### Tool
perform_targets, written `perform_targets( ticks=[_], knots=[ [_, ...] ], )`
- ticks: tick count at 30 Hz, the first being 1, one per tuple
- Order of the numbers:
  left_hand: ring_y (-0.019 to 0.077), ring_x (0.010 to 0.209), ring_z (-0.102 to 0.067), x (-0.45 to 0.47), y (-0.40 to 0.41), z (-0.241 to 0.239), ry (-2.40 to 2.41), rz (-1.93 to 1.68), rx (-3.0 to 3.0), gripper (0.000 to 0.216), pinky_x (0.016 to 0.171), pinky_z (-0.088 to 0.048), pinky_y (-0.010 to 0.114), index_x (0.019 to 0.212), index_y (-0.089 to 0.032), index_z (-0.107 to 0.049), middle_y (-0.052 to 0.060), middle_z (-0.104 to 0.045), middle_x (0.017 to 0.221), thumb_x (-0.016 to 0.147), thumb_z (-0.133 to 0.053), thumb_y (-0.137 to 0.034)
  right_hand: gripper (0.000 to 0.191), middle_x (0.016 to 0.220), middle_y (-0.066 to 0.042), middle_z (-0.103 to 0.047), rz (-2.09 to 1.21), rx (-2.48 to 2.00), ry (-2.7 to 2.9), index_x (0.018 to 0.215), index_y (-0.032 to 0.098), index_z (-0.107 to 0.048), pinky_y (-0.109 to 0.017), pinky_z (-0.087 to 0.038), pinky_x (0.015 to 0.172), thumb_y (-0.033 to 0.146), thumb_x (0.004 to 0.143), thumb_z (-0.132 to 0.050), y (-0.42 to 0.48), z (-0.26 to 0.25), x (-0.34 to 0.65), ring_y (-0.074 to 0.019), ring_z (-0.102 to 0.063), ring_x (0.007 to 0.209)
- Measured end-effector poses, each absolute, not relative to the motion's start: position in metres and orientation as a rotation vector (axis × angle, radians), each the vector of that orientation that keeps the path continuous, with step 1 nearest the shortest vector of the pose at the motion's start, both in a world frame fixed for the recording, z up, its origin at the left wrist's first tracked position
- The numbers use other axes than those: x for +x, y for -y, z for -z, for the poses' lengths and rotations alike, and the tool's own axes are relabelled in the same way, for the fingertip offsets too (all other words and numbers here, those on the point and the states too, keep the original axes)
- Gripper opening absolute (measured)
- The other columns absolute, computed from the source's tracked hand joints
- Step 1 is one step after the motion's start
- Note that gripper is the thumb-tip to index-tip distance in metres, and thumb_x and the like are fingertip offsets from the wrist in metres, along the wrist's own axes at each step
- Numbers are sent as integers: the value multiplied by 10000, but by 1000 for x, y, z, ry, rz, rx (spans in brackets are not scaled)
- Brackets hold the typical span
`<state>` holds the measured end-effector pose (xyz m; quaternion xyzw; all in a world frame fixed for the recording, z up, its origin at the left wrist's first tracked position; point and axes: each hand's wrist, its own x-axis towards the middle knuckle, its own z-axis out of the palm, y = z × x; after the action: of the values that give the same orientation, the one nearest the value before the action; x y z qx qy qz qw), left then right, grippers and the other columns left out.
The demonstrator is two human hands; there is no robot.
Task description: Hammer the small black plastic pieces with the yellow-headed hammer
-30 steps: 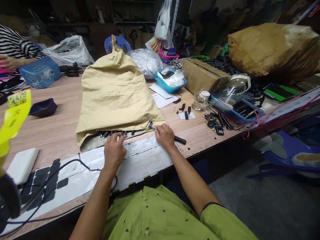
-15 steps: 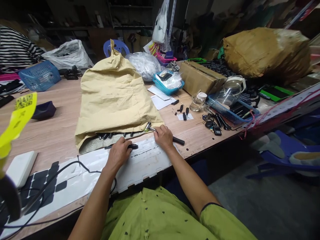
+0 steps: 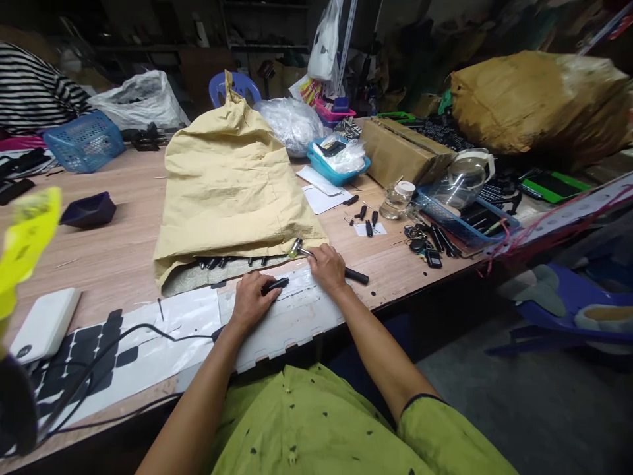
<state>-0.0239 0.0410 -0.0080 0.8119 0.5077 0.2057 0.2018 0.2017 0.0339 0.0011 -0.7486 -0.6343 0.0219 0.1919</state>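
Closed around a small black cylindrical part (image 3: pixel 277 285) is my left hand (image 3: pixel 254 298), low over the white work sheet at the table's front edge. My right hand (image 3: pixel 327 267) grips a small hammer (image 3: pixel 357 276) near its metal shaft; the metal head points left toward the sack and the black handle sticks out to the right. Just behind both hands lies a yellowish sack (image 3: pixel 232 191), its open mouth facing me. Several black parts with metal ends (image 3: pixel 217 262) show in that mouth. The left hand hides part of the black piece.
On the left are a white box (image 3: pixel 47 323), black adhesive pads (image 3: pixel 99 353) and a dark cable (image 3: pixel 143 326). To the right stand a glass jar (image 3: pixel 397 200), keys (image 3: pixel 420 243), a blue basket (image 3: pixel 465 214) and a cardboard box (image 3: pixel 403 152). A striped sleeve (image 3: pixel 39 89) is at far left.
My left hand has moved right with the black part, closer to the hammer. My right hand keeps its hold on the hammer. The view has shifted slightly.
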Motion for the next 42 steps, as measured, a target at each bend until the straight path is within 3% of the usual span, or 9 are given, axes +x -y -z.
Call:
perform_targets(
  ticks=[5,10,22,27,36,42],
  knots=[
    [232,889,-564,-21,-41,9,-1396,-575,2213,190,855,-452,361,1005,-263,-783,26,-655,840,852,-709,-349,377,1098,-57,-718,-136,-1910,1679,1249,283,-715,-297,-507,855,189,940,-520,-7,-7,200,-216,-647,1017],
    [229,901,-568,-17,-40,7,-1413,-582,2179,178,869,-447,360,996,-288,-799,19,-663,852,838,-727,-331,362,1114,-38,-747,-317,-1708,1711,1233,282,-721,-284,-545,871,218,958,-494,30,-14,187,-190,-690,1014],
    [236,936,-571,-10,-40,6,-1426,-565,2130,185,867,-442,356,995,-297,-805,21,-637,845,828,-730,-325,343,1112,-51,-757,-378,-1637,1723,1205,263,-730,-286,-548,899,219,951,-504,35,-17,176,-189,-698,1037],
    [241,946,-564,-8,-39,4,-1435,-535,2131,134,856,-433,357,937,-281,-789,22,-639,863,834,-720,-332,311,996,-26,-761,-435,-1633,1786,1145,282,-750,-281,-552,810,214,907,-561,36,-14,171,-183,-700,902],
    [252,955,-568,-7,-39,6,-1429,-557,2108,159,892,-442,374,959,-277,-787,27,-660,883,817,-726,-314,314,1022,-70,-725,20,-1853,1731,1149,254,-753,-305,-497,828,182,928,-542,-13,-5,202,-223,-639,957],
    [250,947,-572,-9,-42,7,-1416,-572,2116,154,892,-454,380,950,-275,-787,26,-669,887,814,-728,-315,322,989,-97,-678,115,-2065,1775,1182,228,-744,-315,-431,784,163,935,-548,-35,10,210,-241,-575,947]
  ],
)
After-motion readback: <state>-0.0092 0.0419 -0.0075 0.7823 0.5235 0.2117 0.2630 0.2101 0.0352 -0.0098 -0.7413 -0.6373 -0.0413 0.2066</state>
